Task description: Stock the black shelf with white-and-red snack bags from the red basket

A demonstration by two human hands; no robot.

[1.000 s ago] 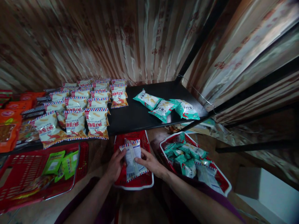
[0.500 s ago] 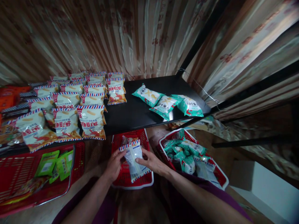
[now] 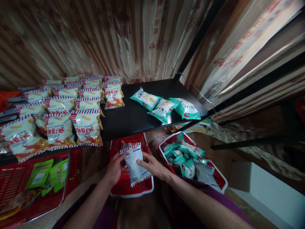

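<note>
Both hands hold one white snack packet (image 3: 135, 162) with a red and blue striped edge, its back side up, over a small red basket (image 3: 128, 187). My left hand (image 3: 114, 167) pinches its left edge. My right hand (image 3: 152, 165) grips its right side with fingers closed on it. Rows of the same kind of packet (image 3: 87, 125) lie on the black shelf (image 3: 133, 117) above the basket.
Three teal packets (image 3: 164, 108) lie on the right part of the shelf. A second red basket (image 3: 215, 178) at the right holds more teal packets. A larger red basket (image 3: 71, 171) at the left holds green packets. Striped curtains hang behind. A white box (image 3: 267, 194) sits at the lower right.
The packet and both hands stay over the basket, shifting slightly left in view as the camera turns; the grip is unchanged.
</note>
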